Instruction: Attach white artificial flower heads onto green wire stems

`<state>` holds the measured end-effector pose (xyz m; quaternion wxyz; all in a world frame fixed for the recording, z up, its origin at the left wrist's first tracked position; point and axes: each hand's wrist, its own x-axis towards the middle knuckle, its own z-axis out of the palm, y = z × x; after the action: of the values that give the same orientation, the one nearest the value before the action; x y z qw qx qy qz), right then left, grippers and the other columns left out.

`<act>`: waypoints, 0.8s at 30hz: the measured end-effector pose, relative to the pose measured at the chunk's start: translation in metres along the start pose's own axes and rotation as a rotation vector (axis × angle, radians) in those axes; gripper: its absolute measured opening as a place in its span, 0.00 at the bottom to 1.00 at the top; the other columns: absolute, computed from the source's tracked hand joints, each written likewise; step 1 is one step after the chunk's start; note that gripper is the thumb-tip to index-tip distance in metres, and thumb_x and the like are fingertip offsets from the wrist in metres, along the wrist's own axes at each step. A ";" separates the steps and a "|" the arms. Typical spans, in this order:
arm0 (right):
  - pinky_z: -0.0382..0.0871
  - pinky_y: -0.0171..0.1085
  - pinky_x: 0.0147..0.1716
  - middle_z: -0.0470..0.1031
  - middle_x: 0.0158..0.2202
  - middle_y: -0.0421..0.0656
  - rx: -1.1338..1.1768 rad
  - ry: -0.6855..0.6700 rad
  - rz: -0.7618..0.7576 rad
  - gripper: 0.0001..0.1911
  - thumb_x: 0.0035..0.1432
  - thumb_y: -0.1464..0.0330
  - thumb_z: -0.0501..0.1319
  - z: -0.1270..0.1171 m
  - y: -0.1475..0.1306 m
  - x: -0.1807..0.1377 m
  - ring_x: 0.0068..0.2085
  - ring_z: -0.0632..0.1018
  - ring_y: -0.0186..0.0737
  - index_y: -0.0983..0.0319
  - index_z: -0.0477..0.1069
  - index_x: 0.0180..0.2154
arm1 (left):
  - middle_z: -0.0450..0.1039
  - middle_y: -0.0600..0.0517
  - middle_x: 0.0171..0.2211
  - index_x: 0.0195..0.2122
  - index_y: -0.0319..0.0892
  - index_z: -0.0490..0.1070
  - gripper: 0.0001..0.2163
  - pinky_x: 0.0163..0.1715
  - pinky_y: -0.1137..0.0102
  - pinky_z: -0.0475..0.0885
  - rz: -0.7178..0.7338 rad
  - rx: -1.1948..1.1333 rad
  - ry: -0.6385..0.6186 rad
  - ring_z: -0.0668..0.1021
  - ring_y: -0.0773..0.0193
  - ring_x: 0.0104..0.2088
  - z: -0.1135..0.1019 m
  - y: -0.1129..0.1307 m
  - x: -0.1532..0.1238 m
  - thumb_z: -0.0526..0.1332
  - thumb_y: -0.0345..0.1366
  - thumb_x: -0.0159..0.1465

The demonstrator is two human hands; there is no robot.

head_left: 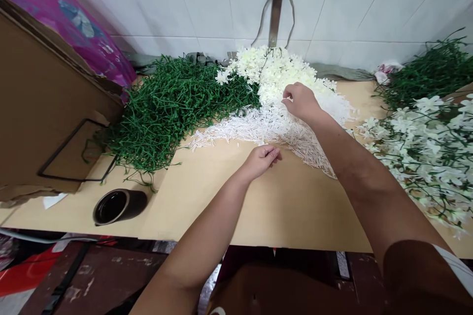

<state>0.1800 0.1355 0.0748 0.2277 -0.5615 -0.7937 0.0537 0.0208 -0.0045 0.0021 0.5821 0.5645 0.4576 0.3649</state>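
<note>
My right hand (301, 102) is over the heap of loose cream-white artificial flower heads (275, 71), fingers curled with thumb and fingertips close together. Whether a flower is between them I cannot make out. Just in front of a spread of thin white stick-like pieces (244, 125), my left hand (261, 161) hovers with its fingers pinched. What it holds, if anything, is too small to name. Left of both heaps lies a big tangle of green plastic stems (166, 103). Finished-looking white flowers on green stems (436, 147) are piled at the right.
A dark cup (120, 205) stands near the front left edge of the board (199, 197). Beside it are a cardboard box (48, 93) and a black wire frame (66, 152). More green stems (432, 71) lie back right. A brown strap (276, 12) hangs on the tiled wall.
</note>
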 end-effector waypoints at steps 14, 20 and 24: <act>0.69 0.39 0.31 0.69 0.26 0.40 0.658 0.112 0.252 0.06 0.53 0.76 0.65 -0.021 0.025 -0.028 0.28 0.72 0.33 0.63 0.69 0.31 | 0.67 0.55 0.19 0.21 0.40 0.71 0.27 0.22 0.75 0.63 -0.057 -0.121 0.054 0.67 0.72 0.22 0.001 0.005 0.002 0.69 0.63 0.42; 0.70 0.37 0.27 0.72 0.24 0.40 0.810 0.039 0.268 0.05 0.52 0.79 0.64 -0.025 0.021 -0.034 0.23 0.70 0.30 0.65 0.73 0.31 | 0.66 0.55 0.19 0.22 0.39 0.71 0.23 0.22 0.75 0.64 -0.051 -0.131 0.040 0.68 0.72 0.22 0.000 0.006 0.002 0.69 0.57 0.49; 0.70 0.35 0.25 0.71 0.22 0.38 0.859 -0.007 0.233 0.08 0.48 0.75 0.69 -0.022 0.022 -0.039 0.23 0.71 0.30 0.64 0.74 0.32 | 0.65 0.56 0.19 0.24 0.39 0.71 0.20 0.20 0.74 0.61 -0.013 -0.164 0.114 0.66 0.73 0.20 -0.001 0.001 0.004 0.68 0.53 0.53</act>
<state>0.2190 0.1038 0.0752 0.4299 -0.5015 -0.6316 0.4059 0.0217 -0.0002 0.0030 0.6019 0.4902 0.4620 0.4288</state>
